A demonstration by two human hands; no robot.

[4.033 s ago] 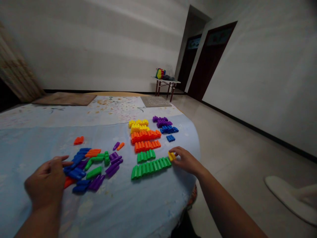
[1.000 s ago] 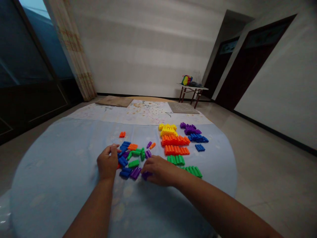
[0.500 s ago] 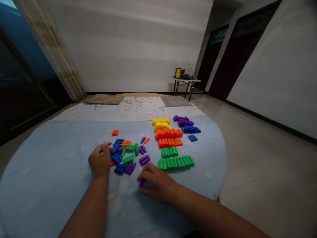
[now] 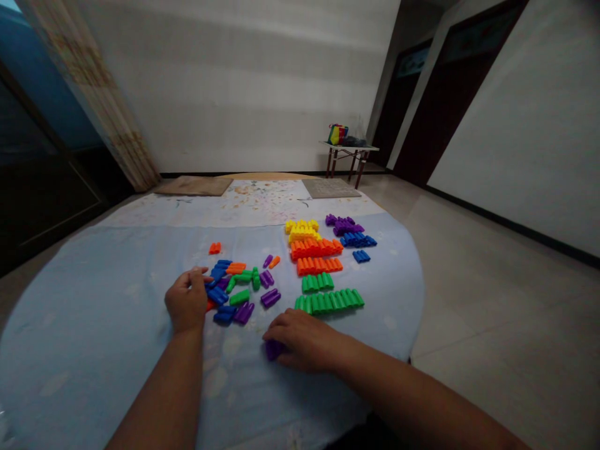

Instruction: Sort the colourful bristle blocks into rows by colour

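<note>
My right hand [image 4: 300,340] lies low on the blue cloth, fingers curled over a purple plastic piece [image 4: 271,349] near the front. My left hand [image 4: 186,304] rests at the left edge of a loose heap of blue, purple, green and orange pieces [image 4: 237,289], fingers bent and touching a blue one. Behind my right hand run sorted rows: green [image 4: 329,300], orange [image 4: 317,256], yellow [image 4: 302,229], purple [image 4: 343,224] and blue [image 4: 357,240].
The round table [image 4: 94,312] carries a light blue cloth; its edge falls away to the right onto tiled floor. A single orange piece [image 4: 214,248] lies apart. A small table with a colourful object [image 4: 347,147] stands by the far wall near dark doors.
My right hand left the green row, crossed to the loose heap, then drew back toward me with a purple piece. The left hand stayed by the heap. The view swung left.
</note>
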